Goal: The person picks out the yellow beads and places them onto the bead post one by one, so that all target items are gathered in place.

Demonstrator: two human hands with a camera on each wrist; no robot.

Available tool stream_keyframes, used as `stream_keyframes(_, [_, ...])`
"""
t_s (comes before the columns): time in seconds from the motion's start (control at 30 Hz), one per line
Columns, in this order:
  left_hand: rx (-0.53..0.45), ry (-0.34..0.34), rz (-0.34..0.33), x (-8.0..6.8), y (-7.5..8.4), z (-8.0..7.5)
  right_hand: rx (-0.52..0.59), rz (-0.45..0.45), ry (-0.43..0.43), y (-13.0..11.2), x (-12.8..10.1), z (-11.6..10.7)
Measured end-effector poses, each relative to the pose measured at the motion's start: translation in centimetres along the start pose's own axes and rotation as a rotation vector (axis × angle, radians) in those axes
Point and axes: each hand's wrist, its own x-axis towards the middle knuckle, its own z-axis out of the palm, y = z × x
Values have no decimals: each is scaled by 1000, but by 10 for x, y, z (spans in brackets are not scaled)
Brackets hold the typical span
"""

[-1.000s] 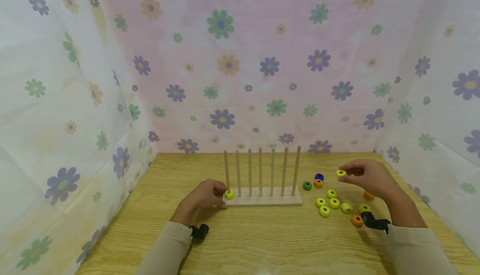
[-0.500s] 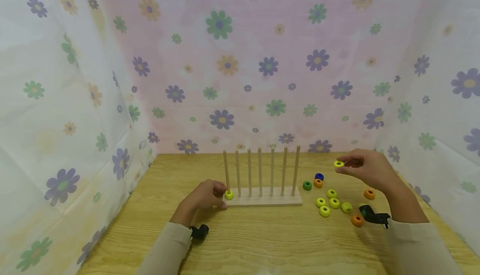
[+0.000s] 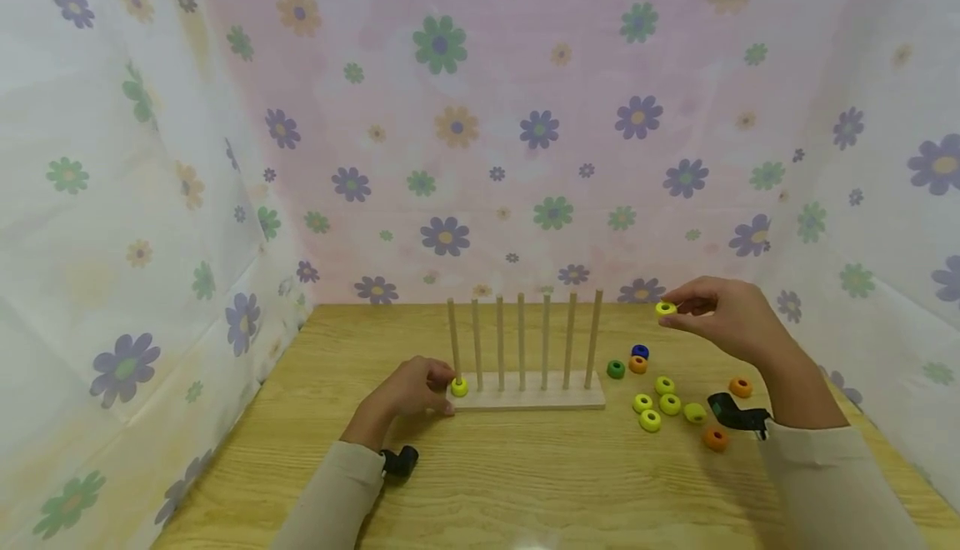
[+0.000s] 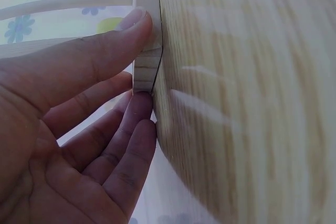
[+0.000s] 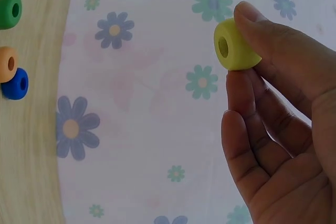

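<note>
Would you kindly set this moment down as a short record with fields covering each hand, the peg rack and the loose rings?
left hand: left hand grips the near left end of the wooden base, thumb on top
right hand: right hand pinches a yellow ring in the air, right of the pegs
peg rack: seven upright pegs; one seated yellow ring at the foot of the leftmost peg
loose rings: yellow cluster, green ring, blue ring, orange rings on the table
</note>
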Motion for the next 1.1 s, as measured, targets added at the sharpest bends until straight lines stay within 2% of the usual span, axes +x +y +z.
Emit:
stream_keyframes(0.5, [4, 1, -1, 1, 0, 0, -14, -61, 49, -20, 18, -4])
stream_keyframes(0.77, [-1, 2, 6, 1, -3, 1, -31, -149, 71, -27, 25, -4])
stream_keyframes(1.1, [-3, -4, 6, 0, -2, 2, -12, -153, 113, -42, 32, -4])
